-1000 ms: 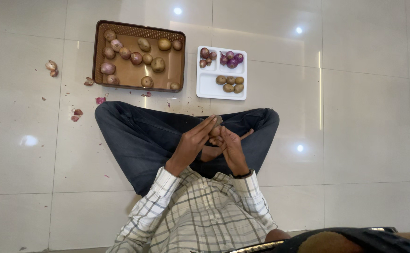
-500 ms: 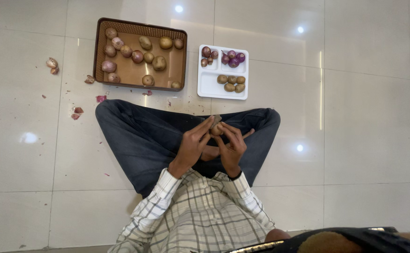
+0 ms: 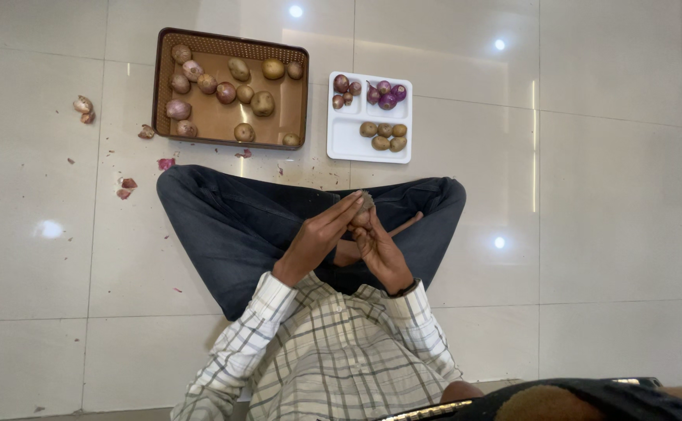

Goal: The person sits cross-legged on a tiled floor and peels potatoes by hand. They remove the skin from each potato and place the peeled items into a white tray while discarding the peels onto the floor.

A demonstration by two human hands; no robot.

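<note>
I sit cross-legged on a tiled floor, with both hands raised over my lap. My left hand (image 3: 319, 234) and my right hand (image 3: 380, 248) meet around a small brown vegetable (image 3: 362, 210), pinched between the fingertips of both; I cannot tell if it is a potato or an onion. Ahead of my knees lies a brown tray (image 3: 294, 93) with several potatoes and reddish onions loose in it. To its right, a white compartment tray (image 3: 344, 140) holds small purple onions (image 3: 386, 95) in its top sections and several small potatoes (image 3: 384, 136) in the lower one.
Bits of pinkish peel (image 3: 126, 187) lie on the floor left of my left knee. Two small onion pieces (image 3: 84, 107) sit further left. My dark trouser legs (image 3: 224, 226) span the middle of the view. Pale glossy tiles surround everything.
My hands have stayed over my lap, turning the vegetable between the fingers. My right hand has shifted from curled around it to lying more under it. The trays have not moved.
</note>
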